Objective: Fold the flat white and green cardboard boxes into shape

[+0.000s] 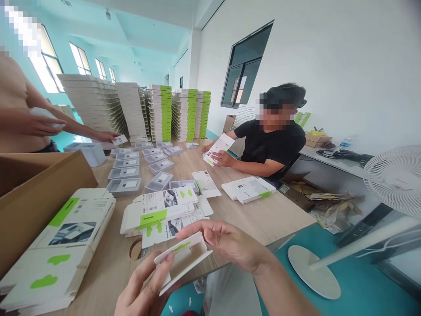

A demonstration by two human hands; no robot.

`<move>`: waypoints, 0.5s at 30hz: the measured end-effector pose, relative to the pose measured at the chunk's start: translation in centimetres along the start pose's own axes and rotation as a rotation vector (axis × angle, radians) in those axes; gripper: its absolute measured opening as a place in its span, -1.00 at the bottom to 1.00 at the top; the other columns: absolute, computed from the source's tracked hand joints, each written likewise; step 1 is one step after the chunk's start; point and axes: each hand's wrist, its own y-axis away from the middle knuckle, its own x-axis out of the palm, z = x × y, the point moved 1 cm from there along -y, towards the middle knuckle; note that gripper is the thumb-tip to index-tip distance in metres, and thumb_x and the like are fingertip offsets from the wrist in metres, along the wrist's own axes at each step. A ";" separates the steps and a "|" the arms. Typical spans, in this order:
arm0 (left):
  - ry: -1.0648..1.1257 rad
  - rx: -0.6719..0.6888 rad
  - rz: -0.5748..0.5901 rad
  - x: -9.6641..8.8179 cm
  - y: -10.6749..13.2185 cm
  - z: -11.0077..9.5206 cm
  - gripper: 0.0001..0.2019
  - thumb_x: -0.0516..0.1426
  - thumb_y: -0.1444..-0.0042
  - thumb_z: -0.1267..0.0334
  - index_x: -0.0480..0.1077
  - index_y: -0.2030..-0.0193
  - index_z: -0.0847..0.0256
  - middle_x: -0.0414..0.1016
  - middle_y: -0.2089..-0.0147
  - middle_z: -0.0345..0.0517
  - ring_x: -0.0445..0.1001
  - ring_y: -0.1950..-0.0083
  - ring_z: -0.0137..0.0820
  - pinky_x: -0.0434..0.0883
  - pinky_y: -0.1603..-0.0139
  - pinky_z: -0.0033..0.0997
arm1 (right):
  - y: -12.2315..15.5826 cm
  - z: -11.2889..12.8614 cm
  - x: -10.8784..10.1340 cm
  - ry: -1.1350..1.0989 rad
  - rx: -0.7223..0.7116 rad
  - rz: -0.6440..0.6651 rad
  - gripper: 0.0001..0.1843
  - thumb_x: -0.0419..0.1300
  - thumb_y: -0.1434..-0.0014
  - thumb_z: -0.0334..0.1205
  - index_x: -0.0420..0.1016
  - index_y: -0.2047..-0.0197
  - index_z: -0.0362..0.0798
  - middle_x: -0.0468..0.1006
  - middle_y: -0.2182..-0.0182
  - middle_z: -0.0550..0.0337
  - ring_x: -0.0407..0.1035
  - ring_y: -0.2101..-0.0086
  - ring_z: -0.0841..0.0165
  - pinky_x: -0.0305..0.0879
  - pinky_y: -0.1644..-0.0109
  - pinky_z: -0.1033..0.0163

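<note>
- Well, the left hand (141, 287) and right hand (226, 243) both grip a folded white cardboard insert (182, 263) between fingers and thumbs, above the table (263, 224).
- Just beyond lie flat white-and-green carton blanks (158, 215), near grey trays (125, 186).
- Across the table, a seated person's hands (219, 159) hold a white carton piece (219, 148).
</note>
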 end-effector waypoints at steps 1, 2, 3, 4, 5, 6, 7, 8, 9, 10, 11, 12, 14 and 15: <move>-0.002 -0.001 0.003 0.0 0.0 0.1 -0.43 0.07 -0.52 0.22 0.10 -0.56 -0.39 0.56 -0.13 -0.15 0.73 0.03 -0.42 0.61 0.10 -0.62 | 0.1 -0.1 -0.1 -0.003 -0.009 -0.018 -0.26 0.29 -0.21 0.45 0.70 -0.14 0.01 0.33 0.37 0.27 0.22 0.24 0.30 0.12 -0.20 0.07; -0.003 -0.002 0.010 0.1 0.1 0.1 -0.43 0.07 -0.52 0.23 0.11 -0.55 -0.38 0.54 -0.15 -0.14 0.72 0.03 -0.42 0.61 0.13 -0.63 | 0.1 -0.3 -0.2 -0.018 -0.006 -0.026 -0.31 0.33 -0.21 0.40 0.70 -0.14 0.03 0.33 0.36 0.27 0.21 0.25 0.31 0.14 -0.17 0.10; -0.003 -0.005 0.022 0.1 0.1 0.2 -0.43 0.07 -0.51 0.26 0.14 -0.55 -0.36 0.54 -0.16 -0.13 0.71 0.01 -0.42 0.61 0.15 -0.64 | 0.1 -0.5 -0.2 -0.042 0.005 -0.028 -0.35 0.38 -0.19 0.35 0.70 -0.14 0.04 0.34 0.34 0.26 0.19 0.26 0.32 0.16 -0.11 0.14; -0.004 -0.008 0.040 0.0 0.2 0.2 -0.44 0.06 -0.51 0.29 0.17 -0.54 -0.34 0.54 -0.18 -0.12 0.70 -0.02 -0.42 0.60 0.15 -0.64 | 0.1 -0.6 -0.2 -0.068 0.023 -0.027 -0.37 0.43 -0.16 0.29 0.70 -0.13 0.05 0.36 0.32 0.25 0.19 0.27 0.33 0.17 -0.05 0.18; -0.005 -0.009 0.066 -0.1 0.1 0.2 -0.44 0.06 -0.50 0.32 0.20 -0.52 -0.32 0.54 -0.19 -0.11 0.69 -0.06 -0.41 0.59 0.14 -0.64 | 0.1 -0.7 -0.3 -0.089 0.046 -0.025 -0.39 0.47 -0.13 0.24 0.71 -0.11 0.05 0.37 0.31 0.25 0.17 0.29 0.35 0.17 0.01 0.21; -0.001 -0.005 0.101 -0.2 0.0 0.1 -0.46 0.06 -0.50 0.34 0.24 -0.51 -0.28 0.55 -0.19 -0.10 0.67 -0.10 -0.39 0.59 0.11 -0.63 | 0.0 -0.6 -0.3 -0.104 0.075 -0.020 -0.41 0.51 -0.10 0.19 0.72 -0.10 0.04 0.38 0.32 0.26 0.16 0.31 0.37 0.16 0.07 0.23; 0.005 0.002 0.145 -0.3 -0.2 -0.1 -0.48 0.05 -0.50 0.34 0.26 -0.50 -0.24 0.56 -0.19 -0.08 0.65 -0.14 -0.36 0.59 0.08 -0.61 | -0.1 -0.5 -0.3 -0.109 0.108 -0.010 -0.42 0.53 -0.06 0.14 0.72 -0.08 0.03 0.39 0.34 0.28 0.16 0.33 0.38 0.14 0.11 0.25; 0.009 0.010 0.193 -0.5 -0.5 -0.4 -0.49 0.05 -0.50 0.32 0.27 -0.49 -0.21 0.58 -0.18 -0.06 0.63 -0.17 -0.32 0.59 0.07 -0.58 | -0.2 -0.4 -0.3 -0.113 0.137 0.002 -0.44 0.55 -0.03 0.08 0.73 -0.06 0.02 0.41 0.35 0.28 0.18 0.33 0.39 0.13 0.13 0.26; 0.010 0.011 0.243 -0.6 -0.9 -0.7 -0.50 0.03 -0.50 0.30 0.27 -0.50 -0.18 0.59 -0.17 -0.05 0.62 -0.18 -0.29 0.60 0.08 -0.55 | -0.2 -0.1 -0.4 -0.117 0.163 0.016 -0.45 0.56 0.00 0.02 0.73 -0.05 0.01 0.44 0.35 0.28 0.20 0.33 0.39 0.14 0.13 0.26; 0.007 0.005 0.292 -0.7 -1.3 -1.0 -0.49 0.00 -0.49 0.30 0.26 -0.51 -0.16 0.60 -0.16 -0.03 0.62 -0.17 -0.25 0.61 0.11 -0.52 | -0.3 0.2 -0.4 -0.121 0.186 0.031 -0.45 0.57 0.02 -0.02 0.73 -0.04 0.00 0.48 0.34 0.28 0.24 0.32 0.39 0.14 0.13 0.26; -0.003 -0.012 0.335 -0.9 -1.7 -1.2 -0.46 -0.03 -0.47 0.32 0.24 -0.52 -0.15 0.61 -0.14 -0.03 0.62 -0.16 -0.24 0.61 0.16 -0.52 | -0.4 0.5 -0.4 -0.128 0.203 0.041 -0.46 0.57 0.03 -0.05 0.73 -0.03 -0.01 0.52 0.32 0.27 0.27 0.31 0.39 0.16 0.11 0.25; -0.018 -0.036 0.369 -0.9 -2.0 -1.4 -0.41 -0.04 -0.44 0.37 0.22 -0.54 -0.16 0.62 -0.12 -0.04 0.61 -0.14 -0.22 0.62 0.20 -0.52 | -0.4 0.7 -0.5 -0.133 0.213 0.046 -0.46 0.57 0.04 -0.07 0.73 -0.03 -0.01 0.55 0.29 0.26 0.31 0.29 0.39 0.18 0.09 0.25; -0.056 -0.087 0.401 -1.0 -2.5 -1.7 -0.30 -0.04 -0.33 0.48 0.20 -0.54 -0.18 0.62 -0.12 -0.07 0.60 -0.14 -0.22 0.62 0.24 -0.54 | -0.6 1.2 -0.4 -0.133 0.220 0.052 -0.47 0.56 0.02 -0.09 0.71 -0.04 -0.02 0.59 0.25 0.26 0.35 0.26 0.40 0.20 0.07 0.26; -0.069 -0.102 0.404 -1.0 -2.6 -1.8 -0.26 -0.03 -0.30 0.51 0.19 -0.54 -0.20 0.61 -0.15 -0.08 0.59 -0.14 -0.22 0.62 0.22 -0.54 | -0.7 1.3 -0.4 -0.124 0.225 0.057 -0.48 0.55 0.01 -0.11 0.71 -0.04 -0.02 0.58 0.25 0.27 0.35 0.26 0.42 0.22 0.07 0.27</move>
